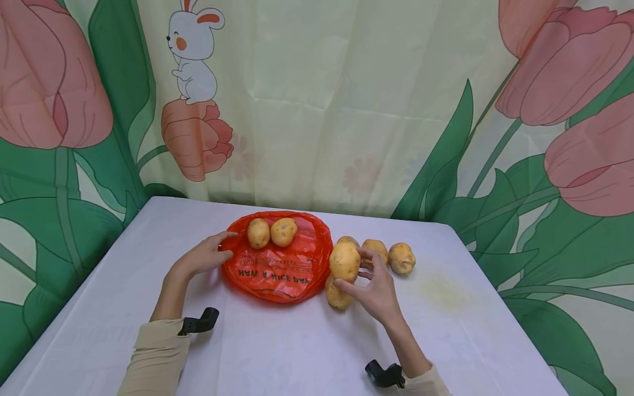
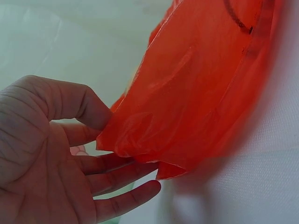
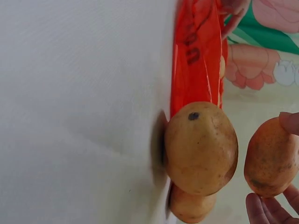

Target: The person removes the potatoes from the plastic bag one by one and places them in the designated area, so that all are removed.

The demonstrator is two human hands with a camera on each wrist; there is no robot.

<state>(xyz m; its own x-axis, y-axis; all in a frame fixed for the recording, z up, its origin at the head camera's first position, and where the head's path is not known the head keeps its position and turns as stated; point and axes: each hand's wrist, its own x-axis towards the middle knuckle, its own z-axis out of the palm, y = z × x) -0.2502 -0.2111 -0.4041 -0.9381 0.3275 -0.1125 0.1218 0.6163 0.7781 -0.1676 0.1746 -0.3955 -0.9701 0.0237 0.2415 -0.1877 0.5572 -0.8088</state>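
My right hand (image 1: 378,289) grips a potato (image 1: 345,260) between thumb and fingers, raised over another potato (image 1: 338,292) on the table. In the right wrist view the gripped potato (image 3: 272,157) is apart from the one on the cloth (image 3: 201,149). A red plastic bag (image 1: 277,275) printed "HAVE A NICE DAY" sits at the middle, its rim rolled into a round. Inside it, two potatoes (image 1: 271,233) lie side by side toward the back. At the bag's left edge, my left hand (image 1: 203,256) pinches the red plastic (image 2: 154,121) between thumb and fingers.
Right of the bag, several more potatoes lie on the white tablecloth, including one farthest right (image 1: 402,259) and one beside it (image 1: 375,251). Behind the table (image 1: 277,352) hangs a curtain (image 1: 346,110) printed with tulips and a rabbit. Each wrist wears a black camera (image 1: 200,320).
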